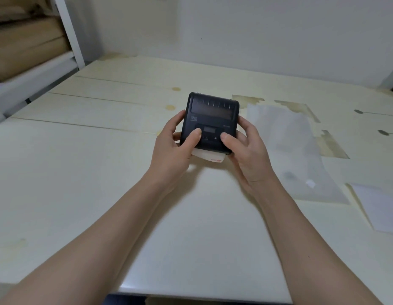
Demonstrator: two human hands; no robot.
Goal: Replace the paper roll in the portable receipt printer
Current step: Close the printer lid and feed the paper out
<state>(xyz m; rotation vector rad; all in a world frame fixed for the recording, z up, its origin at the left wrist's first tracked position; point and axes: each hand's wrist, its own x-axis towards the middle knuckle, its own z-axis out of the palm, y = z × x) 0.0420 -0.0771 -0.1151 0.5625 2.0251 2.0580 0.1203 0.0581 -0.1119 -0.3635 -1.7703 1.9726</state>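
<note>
A black portable receipt printer (213,111) is held above the middle of the table, its lid closed and its small display facing me. My left hand (173,150) grips its left side, thumb resting on the front panel. My right hand (246,150) grips its right side, thumb on the panel too. A strip of white paper with a red mark (210,156) sticks out from under the printer's near edge. No separate paper roll is visible.
The pale table (103,161) carries a clear plastic bag (297,155) to the right of the printer and a white sheet (380,208) near the right edge. Patches of worn tape mark the far right. White shelving with brown packages (26,40) stands at the left.
</note>
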